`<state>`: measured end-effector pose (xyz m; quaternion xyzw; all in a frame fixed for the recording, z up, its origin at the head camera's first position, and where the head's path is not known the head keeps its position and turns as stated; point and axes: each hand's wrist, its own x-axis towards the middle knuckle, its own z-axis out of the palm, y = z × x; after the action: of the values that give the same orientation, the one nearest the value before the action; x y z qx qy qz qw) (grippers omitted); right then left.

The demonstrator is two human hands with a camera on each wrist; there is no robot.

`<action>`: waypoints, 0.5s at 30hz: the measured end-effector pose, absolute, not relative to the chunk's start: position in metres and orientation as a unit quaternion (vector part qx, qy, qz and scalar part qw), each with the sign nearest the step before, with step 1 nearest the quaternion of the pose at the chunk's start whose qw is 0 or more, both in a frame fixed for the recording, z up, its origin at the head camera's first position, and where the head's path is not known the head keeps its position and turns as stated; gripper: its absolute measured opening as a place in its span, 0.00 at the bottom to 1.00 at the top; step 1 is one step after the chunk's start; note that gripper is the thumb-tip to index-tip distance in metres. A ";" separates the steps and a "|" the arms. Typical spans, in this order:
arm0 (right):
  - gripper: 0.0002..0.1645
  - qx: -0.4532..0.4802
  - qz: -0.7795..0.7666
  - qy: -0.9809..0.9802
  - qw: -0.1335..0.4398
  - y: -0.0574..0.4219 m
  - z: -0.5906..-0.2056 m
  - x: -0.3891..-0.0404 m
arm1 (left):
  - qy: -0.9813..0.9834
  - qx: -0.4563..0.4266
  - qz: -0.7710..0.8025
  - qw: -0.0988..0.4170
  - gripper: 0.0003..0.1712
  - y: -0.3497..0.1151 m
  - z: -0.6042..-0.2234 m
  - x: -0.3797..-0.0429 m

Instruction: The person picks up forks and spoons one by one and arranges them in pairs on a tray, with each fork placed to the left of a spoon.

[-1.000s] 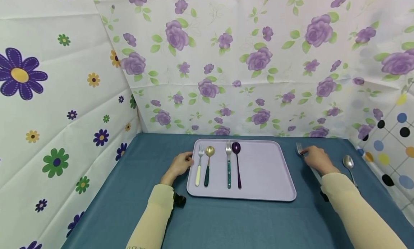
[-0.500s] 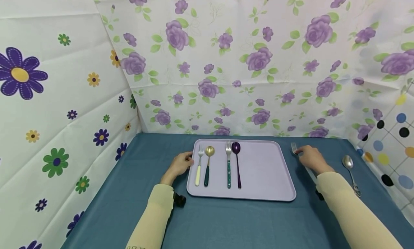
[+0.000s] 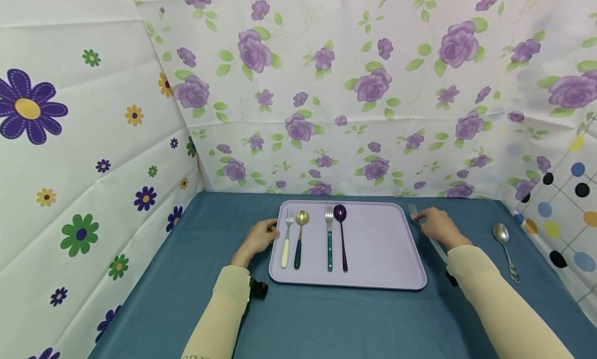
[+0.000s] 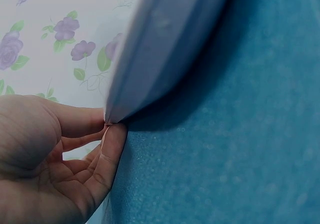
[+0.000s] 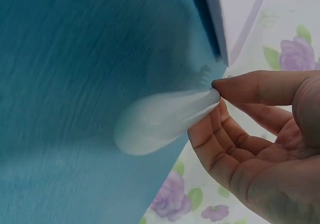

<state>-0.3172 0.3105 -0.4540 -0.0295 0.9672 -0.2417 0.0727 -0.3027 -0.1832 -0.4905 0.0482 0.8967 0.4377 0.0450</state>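
My left hand (image 3: 258, 237) pinches the left rim of a pale lilac tray (image 3: 382, 245) between thumb and fingers; the left wrist view shows the tray's underside edge (image 4: 155, 48) close up. Just right of the tray, my right hand (image 3: 438, 227) pinches a fork (image 3: 412, 210) with its tines pointing away from me. In the right wrist view the fork's pale, smooth handle (image 5: 155, 124) points back toward the camera, over the blue cloth. The sleeve and hand cover part of the fork in the head view.
On the tray lie a yellow-handled fork (image 3: 285, 253), a gold spoon (image 3: 298, 253) with a dark green handle, a green-handled fork (image 3: 330, 250) and a purple spoon (image 3: 343, 245). A silver spoon (image 3: 507, 250) lies on the blue tablecloth (image 3: 345, 322) at right. Flowered sheets (image 3: 298, 89) enclose the table.
My right hand has moved left with the fork, closer to the tray's right edge, uncovering more of the silver spoon. The left hand and tray stay put.
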 end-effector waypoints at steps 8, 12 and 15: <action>0.31 -0.031 -0.244 0.966 0.076 0.303 -0.454 -0.319 | 0.896 0.051 0.439 0.045 0.28 -0.183 -0.491 -0.303; 0.31 -0.030 -0.245 0.966 0.080 0.299 -0.452 -0.321 | 0.896 0.051 0.438 0.043 0.28 -0.183 -0.492 -0.303; 0.32 -0.034 -0.246 0.966 0.079 0.294 -0.450 -0.321 | 0.895 0.051 0.440 0.044 0.28 -0.184 -0.492 -0.303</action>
<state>-0.3206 0.2945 -0.4501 -0.0339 0.9656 -0.2456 0.0790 -0.3033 -0.1836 -0.4921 0.0510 0.8953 0.4403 0.0438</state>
